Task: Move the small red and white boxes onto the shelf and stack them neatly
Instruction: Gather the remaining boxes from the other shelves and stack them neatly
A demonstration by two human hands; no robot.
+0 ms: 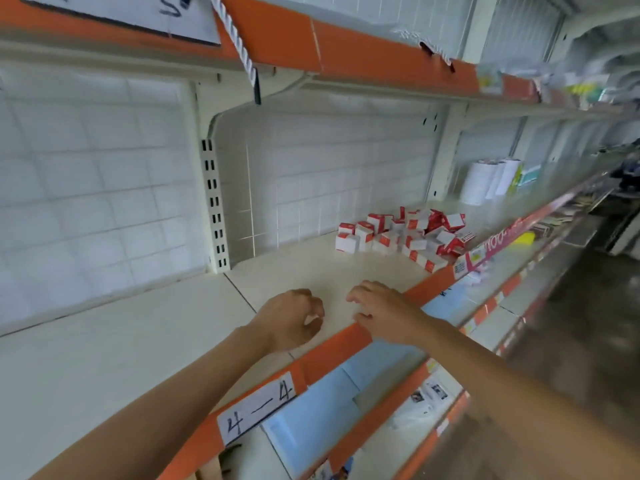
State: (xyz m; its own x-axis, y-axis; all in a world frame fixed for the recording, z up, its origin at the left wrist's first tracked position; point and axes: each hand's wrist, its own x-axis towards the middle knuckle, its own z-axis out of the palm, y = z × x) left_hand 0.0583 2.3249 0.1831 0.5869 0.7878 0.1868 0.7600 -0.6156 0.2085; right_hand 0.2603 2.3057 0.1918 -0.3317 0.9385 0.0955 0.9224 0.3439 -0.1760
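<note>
A loose pile of several small red and white boxes (403,235) lies on the cream shelf (145,341), toward its right side near the orange front edge. My left hand (292,318) hovers over the shelf near the front edge, fingers loosely curled, holding nothing. My right hand (381,311) is beside it, just right, over the orange edge strip, fingers relaxed and empty. Both hands are well short of the pile, down and to its left.
White rolls (481,181) and a few packets stand farther right on the same shelf. An upper shelf with an orange edge (346,50) hangs overhead. A handwritten label "4-4" (258,412) sits on the front strip. Lower shelves and an aisle floor lie at right.
</note>
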